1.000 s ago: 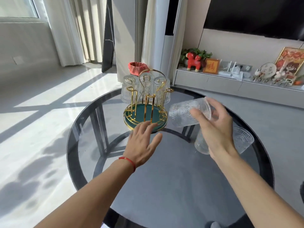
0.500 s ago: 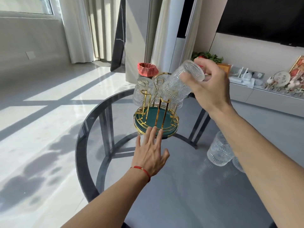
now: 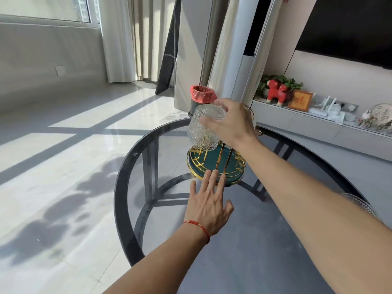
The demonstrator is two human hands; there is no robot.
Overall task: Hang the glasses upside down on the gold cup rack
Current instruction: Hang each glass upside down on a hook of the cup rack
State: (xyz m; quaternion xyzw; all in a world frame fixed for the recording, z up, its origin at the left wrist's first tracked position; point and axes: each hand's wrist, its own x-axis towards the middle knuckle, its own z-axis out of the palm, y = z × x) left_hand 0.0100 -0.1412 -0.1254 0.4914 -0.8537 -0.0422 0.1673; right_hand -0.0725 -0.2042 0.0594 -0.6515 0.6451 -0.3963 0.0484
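1. Right hand [image 3: 232, 122] grips a clear, ribbed, embossed drinking glass [image 3: 204, 129] around its base, fingers and thumb closed on it, with the mouth turned down and the base uppermost.
2. Left hand [image 3: 209, 203] lies flat and spread on the round, dark smoked-glass table [image 3: 244, 240], holding nothing; its fingertips [image 3: 214, 174] touch the near rim of the rack's tray at the 6 o'clock side, seemingly steadying it.
3. Head view, the only view: the gold wire cup rack with a round teal tray [image 3: 216, 164] stands toward the far side of the table. The inverted glass hangs over the tray's 10 o'clock part, its mouth just above the gold wires. I cannot tell whether a prong already sits inside it.
4. Part of another patterned clear glass [image 3: 358, 203] peeps out behind the right forearm, at about 3 o'clock on the table, well apart from the rack.
5. Step in hand, as I judge it: lowering this glass onto an upright prong.
6. Next move calls for centring the mouth over the prong, lowering straight until the glass hangs, then loosening the grip gently while the left hand braces the tray.
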